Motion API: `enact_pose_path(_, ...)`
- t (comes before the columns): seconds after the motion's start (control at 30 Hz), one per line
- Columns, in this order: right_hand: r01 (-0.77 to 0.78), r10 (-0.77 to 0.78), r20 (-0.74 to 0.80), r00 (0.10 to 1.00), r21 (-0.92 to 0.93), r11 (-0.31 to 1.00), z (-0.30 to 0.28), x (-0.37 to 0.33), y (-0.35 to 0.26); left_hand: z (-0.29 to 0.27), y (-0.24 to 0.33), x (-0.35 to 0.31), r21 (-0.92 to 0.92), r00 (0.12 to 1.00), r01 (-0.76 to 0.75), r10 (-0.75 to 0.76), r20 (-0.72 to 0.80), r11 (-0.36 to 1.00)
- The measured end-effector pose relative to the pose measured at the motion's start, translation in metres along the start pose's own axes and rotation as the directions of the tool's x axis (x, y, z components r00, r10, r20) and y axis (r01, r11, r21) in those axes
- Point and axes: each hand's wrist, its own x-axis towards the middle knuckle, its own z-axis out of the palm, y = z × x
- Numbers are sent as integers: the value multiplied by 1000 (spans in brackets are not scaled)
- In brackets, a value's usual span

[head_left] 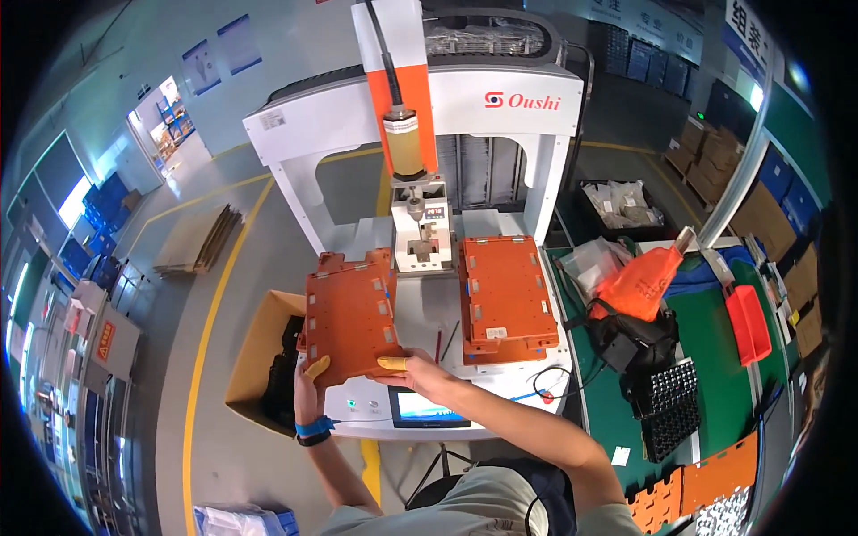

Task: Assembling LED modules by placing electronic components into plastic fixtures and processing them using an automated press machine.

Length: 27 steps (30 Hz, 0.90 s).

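Note:
My left hand and my right hand grip the near edge of a flat orange panel with notched sides. Yellow coverings show on the thumbs, and a blue band circles my left wrist. The held panel is tilted over the left part of the white machine table; another orange piece shows behind its far edge. Whether the panel rests on something beneath, I cannot tell. To the right, a stack of similar orange panels lies on the table. Between them at the back stands the machine's working head.
A white gantry spans the table. A touchscreen sits at the front edge. An open cardboard box stands left. On the green bench at right are an orange tool, a black tray and a red bin.

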Motion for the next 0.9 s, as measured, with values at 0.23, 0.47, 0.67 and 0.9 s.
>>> enact_pose_path(0.23, 52, -42, -131, 990, 71, 996, -7, 29, 10, 12, -1, 27, -70, 989, 52, -41, 145, 996)
enact_pose_path(0.47, 94, -62, -223, 973, 140, 986, 21, 74, 31, 72, -20, 18, 410, 738, -498, 621, -262, 764)
enact_pose_path(0.67, 95, -75, -257, 964, 67, 993, 32, 85, 32, 82, -46, 20, 390, 599, -615, 728, -333, 685)
enact_pose_path(0.9, 175, -172, -296, 939, -16, 984, 27, 107, 41, 93, -56, 22, 676, 721, -408, 671, -174, 613)
